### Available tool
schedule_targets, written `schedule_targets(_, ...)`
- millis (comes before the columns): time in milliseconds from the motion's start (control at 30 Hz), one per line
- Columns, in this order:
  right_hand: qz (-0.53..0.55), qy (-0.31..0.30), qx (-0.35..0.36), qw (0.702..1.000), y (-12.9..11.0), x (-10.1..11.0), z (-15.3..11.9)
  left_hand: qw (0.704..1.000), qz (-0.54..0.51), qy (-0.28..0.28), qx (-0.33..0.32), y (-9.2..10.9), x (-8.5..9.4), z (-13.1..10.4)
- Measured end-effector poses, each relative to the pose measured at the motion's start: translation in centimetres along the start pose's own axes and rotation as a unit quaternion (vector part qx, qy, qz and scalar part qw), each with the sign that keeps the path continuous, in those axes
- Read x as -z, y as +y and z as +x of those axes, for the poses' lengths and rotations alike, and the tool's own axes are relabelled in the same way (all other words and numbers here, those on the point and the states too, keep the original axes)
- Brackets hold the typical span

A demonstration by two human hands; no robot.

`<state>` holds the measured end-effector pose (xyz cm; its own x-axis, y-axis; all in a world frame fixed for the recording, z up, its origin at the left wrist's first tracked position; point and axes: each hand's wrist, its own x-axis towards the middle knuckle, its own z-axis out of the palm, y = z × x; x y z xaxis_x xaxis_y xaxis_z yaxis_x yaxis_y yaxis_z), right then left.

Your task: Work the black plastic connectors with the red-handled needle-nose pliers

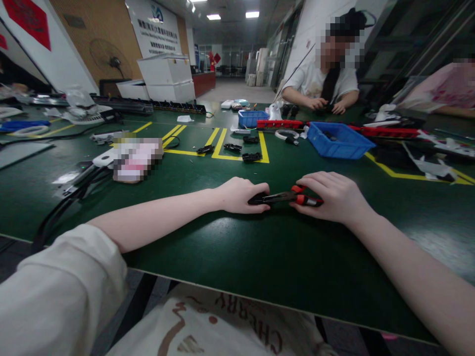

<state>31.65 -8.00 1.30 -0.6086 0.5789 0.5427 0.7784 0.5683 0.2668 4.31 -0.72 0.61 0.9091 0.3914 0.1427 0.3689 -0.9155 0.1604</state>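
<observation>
My left hand (243,195) is closed around a small black part (257,199), whose kind I cannot make out because my fingers cover much of it. From the right, my right hand (328,195) grips needle-nose pliers (284,197) by their red and black handles. The plier jaws point left and reach the black part at my left fingertips; whether they clamp it I cannot tell. Beyond my hands, several similar black parts (233,147) lie in and beside a yellow-taped rectangle on the green table (208,247).
A blue bin (339,142) with dark pieces stands at the right, with a smaller blue bin (253,117) farther back. At the left lie a blurred-out phone-like object (137,160) and black cables (79,185). Across the table a person (322,89) works with both hands.
</observation>
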Motion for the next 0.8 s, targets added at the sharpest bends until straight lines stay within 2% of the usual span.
schedule_targets(267,0.001,-0.002,0.017,1.000,-0.14,0.01,0.04,1.000,0.000,0.000,0.001,0.12,0.08,-0.03)
schedule_targets(800,0.062,-0.042,-0.027,0.997,0.01,-0.18,-0.14,1.000,-0.010,-0.005,-0.003,0.08,0.18,-0.02)
